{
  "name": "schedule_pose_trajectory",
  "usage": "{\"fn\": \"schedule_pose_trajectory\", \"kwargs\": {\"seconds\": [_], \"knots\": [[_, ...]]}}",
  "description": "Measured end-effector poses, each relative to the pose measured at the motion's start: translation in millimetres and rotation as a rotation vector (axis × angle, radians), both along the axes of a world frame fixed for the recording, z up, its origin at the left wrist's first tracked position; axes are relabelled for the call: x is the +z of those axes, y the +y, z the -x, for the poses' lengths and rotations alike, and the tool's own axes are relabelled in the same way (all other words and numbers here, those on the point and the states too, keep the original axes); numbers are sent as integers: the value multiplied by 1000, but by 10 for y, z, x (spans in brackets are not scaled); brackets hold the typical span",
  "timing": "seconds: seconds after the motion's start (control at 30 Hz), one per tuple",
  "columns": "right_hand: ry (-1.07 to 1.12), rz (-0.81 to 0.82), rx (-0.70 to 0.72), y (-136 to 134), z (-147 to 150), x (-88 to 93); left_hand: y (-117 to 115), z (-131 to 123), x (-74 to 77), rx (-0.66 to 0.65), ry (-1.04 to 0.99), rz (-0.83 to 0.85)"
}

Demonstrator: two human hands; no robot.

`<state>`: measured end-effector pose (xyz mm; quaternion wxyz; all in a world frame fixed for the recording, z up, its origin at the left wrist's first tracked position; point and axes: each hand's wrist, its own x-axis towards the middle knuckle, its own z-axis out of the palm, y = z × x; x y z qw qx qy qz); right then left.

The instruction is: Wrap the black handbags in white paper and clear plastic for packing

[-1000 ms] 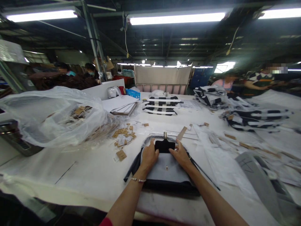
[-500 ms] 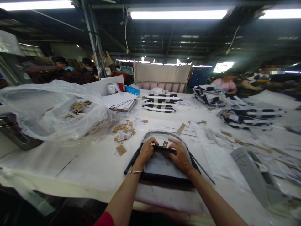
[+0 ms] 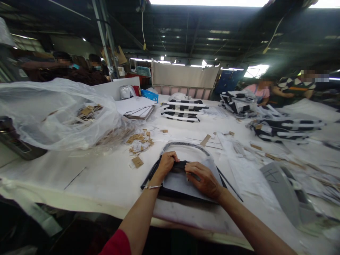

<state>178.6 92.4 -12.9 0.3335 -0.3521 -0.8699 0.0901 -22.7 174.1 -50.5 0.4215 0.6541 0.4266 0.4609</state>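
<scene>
Left hand (image 3: 166, 165) pinches the black flap (image 3: 181, 164); right hand (image 3: 204, 180), now lower, lies flat on the grey panel (image 3: 180, 186).

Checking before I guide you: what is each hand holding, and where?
The left hand pinches the black tab's left end on the grey-panelled bag. The right hand lies on the panel; any grip there cannot be told.

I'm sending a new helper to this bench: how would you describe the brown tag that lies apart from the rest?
Find the white worktable and the clear plastic bag on its left. Between it and the person's left hand lies a scatter of small kraft-paper tags. The lone tag sits at its near edge, nearest the hand, apart from the cluster.
</scene>
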Motion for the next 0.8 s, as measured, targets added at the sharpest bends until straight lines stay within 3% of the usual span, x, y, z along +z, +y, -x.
{"fn": "schedule_pose_trajectory", "kwargs": {"seconds": [0.17,0.5,0.67,0.8], "knots": [[-102,42,59,-66,-65,52,15,-14,-83,13,28,-13],[-52,41,-32,-96,-57,-203,11,-24,-124,18,82,-50],[-130,137,1,-128,-69,-119,-8,-18,-106,19,103,-67],[-85,305,-37,-170,-74,-49,-27,-20,-85,22,147,-74]]}}
